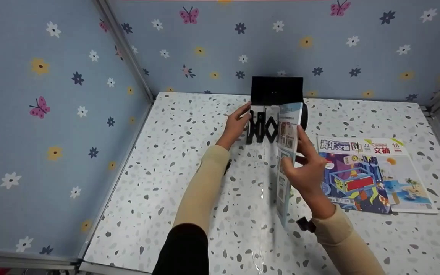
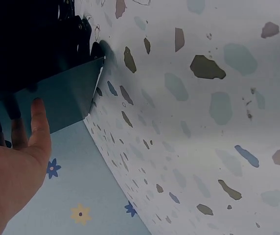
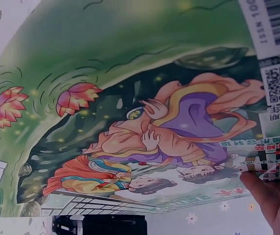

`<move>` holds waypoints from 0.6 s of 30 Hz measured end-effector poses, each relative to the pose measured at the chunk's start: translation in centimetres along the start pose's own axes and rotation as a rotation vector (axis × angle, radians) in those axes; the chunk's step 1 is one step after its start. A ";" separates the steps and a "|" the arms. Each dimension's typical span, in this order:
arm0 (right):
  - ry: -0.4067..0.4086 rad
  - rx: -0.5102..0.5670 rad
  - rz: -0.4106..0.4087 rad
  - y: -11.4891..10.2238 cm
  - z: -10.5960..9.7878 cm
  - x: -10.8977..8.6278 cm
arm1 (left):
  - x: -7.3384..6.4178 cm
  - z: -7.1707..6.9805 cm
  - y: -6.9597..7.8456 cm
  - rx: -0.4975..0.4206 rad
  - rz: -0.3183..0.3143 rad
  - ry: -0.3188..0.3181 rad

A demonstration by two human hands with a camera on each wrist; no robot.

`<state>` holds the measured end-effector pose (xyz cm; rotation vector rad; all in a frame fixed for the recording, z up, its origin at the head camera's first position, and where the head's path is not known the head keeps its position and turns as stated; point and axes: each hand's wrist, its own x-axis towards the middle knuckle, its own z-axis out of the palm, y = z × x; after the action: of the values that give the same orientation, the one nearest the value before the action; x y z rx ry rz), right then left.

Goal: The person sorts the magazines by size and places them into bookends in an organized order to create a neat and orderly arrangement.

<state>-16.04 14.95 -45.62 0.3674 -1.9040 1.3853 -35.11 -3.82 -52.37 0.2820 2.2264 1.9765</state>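
At the back of the speckled table (image 1: 174, 160), close to the blue flowered wall (image 1: 220, 46), we saw a black folding stand (image 1: 277, 90), and both hands were working beside it. Our left hand (image 1: 236, 128) had the stand at its two o'clock; its fingers were extended and touched the dark side panel (image 2: 64, 100) rather than curling around anything. Our right hand (image 1: 309, 172) pinched a magazine (image 1: 288, 143), thumb on the left face and fingers on the right.

The magazine lay at the right hand's nine o'clock and the left hand's four o'clock, so it came between the two. We held it on edge, its length running from twelve toward six, and in the head view it covered the right part of the stand. Whether its lower edge met the table we could not tell. From the right wrist we saw its cover, with robed figures and pink flowers on green.

At the right hand's three o'clock, just beside it, a purple magazine (image 1: 353, 183) lay flat, overlapping a beach-cover magazine (image 1: 411, 183) at its own three o'clock.
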 end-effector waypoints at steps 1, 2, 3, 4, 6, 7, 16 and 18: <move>0.002 0.006 0.000 0.0 0.0 0.1 | 0.0 0.0 -0.1 0.000 0.003 0.002; 0.002 0.009 0.001 0.0 0.0 0.2 | 0.1 0.1 -0.2 0.003 0.008 0.006; 0.003 0.013 0.003 0.0 0.0 0.2 | 0.1 0.1 -0.2 0.002 0.012 0.009; 0.006 0.015 0.005 0.0 0.0 0.3 | 0.1 0.1 -0.3 0.006 0.016 0.011; 0.012 0.025 0.009 0.0 0.0 0.5 | 0.2 0.1 -0.4 0.004 0.022 0.012; 0.016 0.031 0.011 0.0 0.0 0.6 | 0.3 0.1 -0.4 0.003 0.025 0.011; 0.021 0.074 0.005 0.0 0.2 1.2 | -0.1 -0.1 0.0 -0.016 0.011 -0.006; 0.026 0.074 0.004 0.0 0.3 1.4 | -0.5 -0.2 0.7 -0.025 -0.002 -0.019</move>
<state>-17.16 14.93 -44.69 0.3797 -1.8378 1.4590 -34.67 -4.07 -51.62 0.2938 2.1879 1.9912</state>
